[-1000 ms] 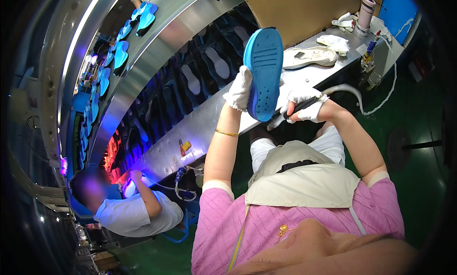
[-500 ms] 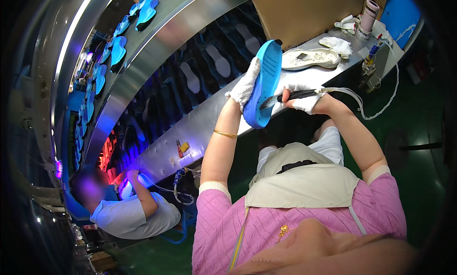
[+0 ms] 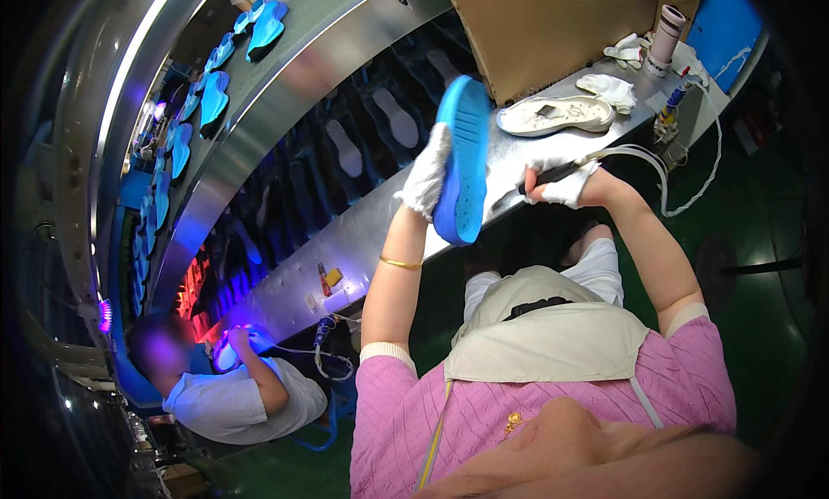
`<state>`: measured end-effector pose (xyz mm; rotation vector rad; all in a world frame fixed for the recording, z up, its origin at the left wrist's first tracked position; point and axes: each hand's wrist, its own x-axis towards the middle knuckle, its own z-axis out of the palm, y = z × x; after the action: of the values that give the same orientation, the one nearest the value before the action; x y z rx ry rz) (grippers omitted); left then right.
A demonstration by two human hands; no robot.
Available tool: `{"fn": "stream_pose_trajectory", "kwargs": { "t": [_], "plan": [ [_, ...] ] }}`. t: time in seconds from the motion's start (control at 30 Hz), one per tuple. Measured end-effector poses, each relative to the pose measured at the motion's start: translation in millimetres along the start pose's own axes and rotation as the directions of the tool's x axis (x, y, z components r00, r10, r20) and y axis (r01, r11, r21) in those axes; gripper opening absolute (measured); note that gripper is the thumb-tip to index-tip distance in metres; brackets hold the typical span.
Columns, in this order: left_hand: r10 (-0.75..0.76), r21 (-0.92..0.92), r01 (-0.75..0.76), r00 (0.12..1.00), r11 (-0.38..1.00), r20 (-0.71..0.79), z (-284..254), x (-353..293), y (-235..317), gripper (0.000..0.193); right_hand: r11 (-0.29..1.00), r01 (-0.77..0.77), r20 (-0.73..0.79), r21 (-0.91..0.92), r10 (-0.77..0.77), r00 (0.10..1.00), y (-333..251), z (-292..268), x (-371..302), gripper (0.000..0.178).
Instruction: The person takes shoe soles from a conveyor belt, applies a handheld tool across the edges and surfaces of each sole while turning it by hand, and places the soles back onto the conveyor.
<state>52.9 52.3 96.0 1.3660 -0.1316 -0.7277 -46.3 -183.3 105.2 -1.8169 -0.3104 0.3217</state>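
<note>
A blue shoe sole [image 3: 467, 145] is held up on a slant over the metal bench edge, its inner face toward me. My left hand [image 3: 426, 178], in a white glove, is closed round the sole's left side. To the right of the sole and apart from it is my right hand [image 3: 566, 185], partly covered by white glove cloth with bare fingertips. Its fingers grip a dark-handled brush [image 3: 550, 174], which points left toward the bench edge. A pale hose [image 3: 637, 150] runs from the brush handle to the right.
A stained white shoe-shaped piece [image 3: 553, 116] lies on the bench [image 3: 363, 201], with a crumpled white cloth [image 3: 609, 92] and pink tumbler [image 3: 666, 38] beyond. A cardboard box [image 3: 553, 33] stands behind. Blue soles [image 3: 214, 100] line a conveyor at left. A co-worker [image 3: 246, 391] sits left.
The brush has come off the sole and moved slightly right and down with my right hand. My left hand has shifted the sole a little left and turned it more upright.
</note>
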Motion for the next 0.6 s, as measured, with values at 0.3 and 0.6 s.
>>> {"fn": "stream_pose_trajectory", "kwargs": {
  "t": [0.3, 0.6],
  "plan": [
    [0.014, -0.675, 0.185, 0.960, 0.714, 0.279, -37.6, -12.4, -34.7, 0.075, 0.871, 0.338, -0.331, 0.357, -0.220, 0.918, 16.6, 17.2, 2.7, 0.023],
    [0.200, -0.772, 0.044, 0.955, 0.635, 0.219, 32.8, -25.4, -107.4, 0.074, 0.864, 0.450, -0.512, 0.227, -0.287, 0.810, 16.7, 36.6, 23.9, 0.017]
  ]
}}
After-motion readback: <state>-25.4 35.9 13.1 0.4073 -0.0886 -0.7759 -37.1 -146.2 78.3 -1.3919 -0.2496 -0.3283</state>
